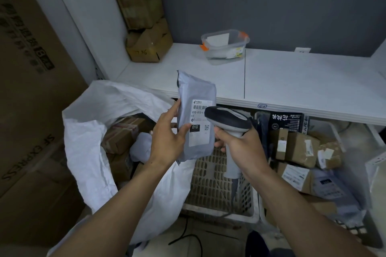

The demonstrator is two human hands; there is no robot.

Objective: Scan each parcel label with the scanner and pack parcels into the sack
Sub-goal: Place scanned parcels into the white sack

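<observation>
Shelf front (292,109): parcel (196,89), scanner (227,118) in hands (167,142) (242,148)

- I'm seeing a pale grey parcel (196,87) carrying a white label (200,131) with black barcode stripes.
- I'm reading the scanner (228,120) as white-handled, dark-headed.
- The sack (83,142) is showing white.
- The basket (211,185) is showing beige, slotted gridwise.

The scanner (228,119) head masks the right end of the barcode on the label (200,137) of the parcel (196,87), fine print illegible; the left grip (167,142) thumb covers the label's left edge; the large carton (31,100) is cropped by the frame's left edge.
</observation>
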